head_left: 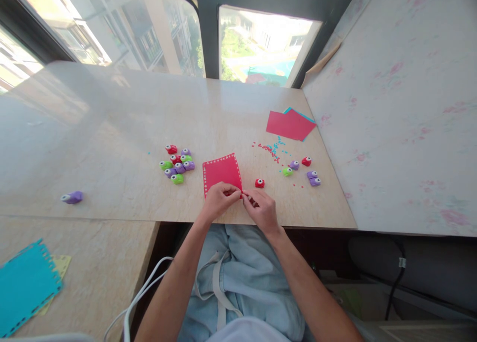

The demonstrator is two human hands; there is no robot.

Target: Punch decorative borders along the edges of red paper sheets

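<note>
A red sheet of paper (221, 171) lies near the table's front edge, with small holes punched along its visible borders. Over its lower right part, my left hand (220, 200) is closed, thumb and fingers pinched at the sheet. My right hand (261, 209) is also closed in a pinch, its fingertips meeting the left ones at the sheet's near right corner. A tiny red bit shows between the fingertips; whether it is the corner or a loose piece I cannot tell. Just beyond my right hand sits a red craft punch (260, 183). My hands cover the sheet's lower edge.
Several coloured punches (179, 167) cluster left of the sheet; more punches (294, 165) stand at right. Red and blue paper bits (274, 149) lie scattered near stacked red cards (288, 125). Far left are a purple punch (72, 197) and blue punched sheets (30, 287). White cables (143, 288) hang below.
</note>
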